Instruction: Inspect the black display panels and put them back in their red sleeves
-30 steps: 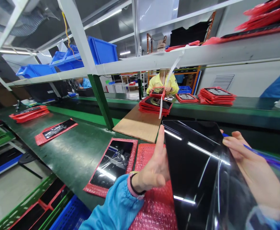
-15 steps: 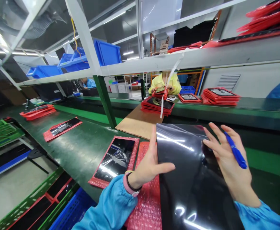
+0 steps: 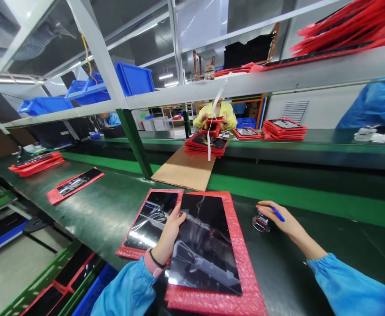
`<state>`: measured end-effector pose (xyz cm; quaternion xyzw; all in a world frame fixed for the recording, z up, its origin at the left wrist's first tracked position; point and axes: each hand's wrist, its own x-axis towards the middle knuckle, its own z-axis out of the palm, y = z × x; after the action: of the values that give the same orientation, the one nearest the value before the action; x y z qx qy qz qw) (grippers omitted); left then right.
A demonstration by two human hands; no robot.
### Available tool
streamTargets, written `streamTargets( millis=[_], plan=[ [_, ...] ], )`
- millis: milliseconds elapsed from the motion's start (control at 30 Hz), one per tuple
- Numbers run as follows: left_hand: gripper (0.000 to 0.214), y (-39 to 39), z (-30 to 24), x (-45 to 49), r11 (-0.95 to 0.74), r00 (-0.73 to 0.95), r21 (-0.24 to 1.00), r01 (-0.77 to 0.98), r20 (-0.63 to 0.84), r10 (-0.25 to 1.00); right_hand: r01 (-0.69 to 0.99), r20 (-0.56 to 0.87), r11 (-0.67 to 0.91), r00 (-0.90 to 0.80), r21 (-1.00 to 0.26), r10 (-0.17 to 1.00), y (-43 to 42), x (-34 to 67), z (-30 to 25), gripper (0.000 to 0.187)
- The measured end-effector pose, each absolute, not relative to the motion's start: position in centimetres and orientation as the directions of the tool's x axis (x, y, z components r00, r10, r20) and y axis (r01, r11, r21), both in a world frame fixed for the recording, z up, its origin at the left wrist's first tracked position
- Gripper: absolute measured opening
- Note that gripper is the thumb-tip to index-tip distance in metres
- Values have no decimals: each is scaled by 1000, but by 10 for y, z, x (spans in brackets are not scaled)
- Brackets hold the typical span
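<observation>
A glossy black panel (image 3: 205, 245) lies flat on a red bubble-wrap sheet (image 3: 241, 281) on the green belt in front of me. My left hand (image 3: 169, 235) rests on the panel's left edge with fingers stretched out. My right hand (image 3: 279, 217) is out to the right, closed around a blue pen (image 3: 278, 213), and touches a small clear round object (image 3: 260, 222) on the belt. A second black panel on red bubble wrap (image 3: 149, 221) lies just left of the first.
A brown cardboard sheet (image 3: 184, 171) lies beyond the panels by a green post (image 3: 134, 142). Red-wrapped panels (image 3: 75, 184) and stacks (image 3: 36, 162) sit to the left; more stacks (image 3: 284, 128) are on the far belt, where a person in yellow (image 3: 215, 115) works. Crates (image 3: 57, 294) stand below left.
The black panel came down from being held up in both hands and now lies flat on the red bubble wrap. My right hand let go and moved right to the small clear object.
</observation>
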<state>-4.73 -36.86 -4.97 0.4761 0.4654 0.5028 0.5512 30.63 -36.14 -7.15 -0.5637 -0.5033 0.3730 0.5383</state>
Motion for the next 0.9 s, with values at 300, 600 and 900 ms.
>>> streamTargets(
  millis=[300, 600, 900],
  plan=[
    [37, -361, -30, -61, 4, 143, 971, 240, -39, 989, 158, 122, 85, 249, -984, 961, -372, 306, -88, 52],
    [35, -365, -33, -81, 277, 186, 911, 306, -342, 921, 204, 242, 171, 408, -964, 880, -373, 303, -106, 49],
    [34, -361, -22, -75, 304, 171, 896, 322, -371, 913, 329, 350, 201, 496, -923, 795, -376, 305, -123, 42]
  ],
)
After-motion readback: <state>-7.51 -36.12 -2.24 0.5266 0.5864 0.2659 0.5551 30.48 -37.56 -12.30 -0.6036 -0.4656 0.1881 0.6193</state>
